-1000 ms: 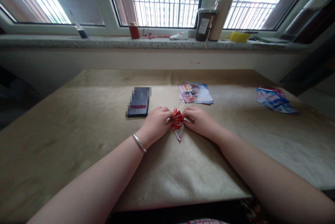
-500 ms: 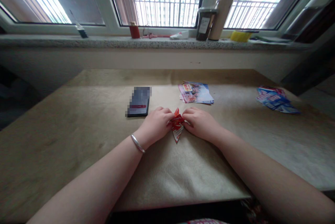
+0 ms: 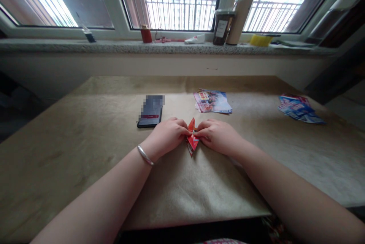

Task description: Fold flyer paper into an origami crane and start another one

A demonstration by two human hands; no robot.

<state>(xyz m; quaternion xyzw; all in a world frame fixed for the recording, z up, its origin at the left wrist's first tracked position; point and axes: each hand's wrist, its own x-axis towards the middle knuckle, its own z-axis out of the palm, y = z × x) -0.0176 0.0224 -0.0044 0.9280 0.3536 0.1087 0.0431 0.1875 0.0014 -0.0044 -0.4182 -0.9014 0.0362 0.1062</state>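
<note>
Left hand [image 3: 169, 134] and right hand [image 3: 217, 135] both pinch the folded red paper [image 3: 193, 143] between them; dark phone [image 3: 150, 111] just past the left; seems best to hold both sides evenly, square the edges before pressing; crease gently, lest layers slip or tear.

Phone [image 3: 151, 113] lies left of the paper [image 3: 193, 142]; middle leaflets [image 3: 215, 102] lie behind.

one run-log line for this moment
left hand: pinching folded red paper; right hand: pinching same paper; phone: near left hand; middle leaflets: on table; blue leaflets: far right
</note>
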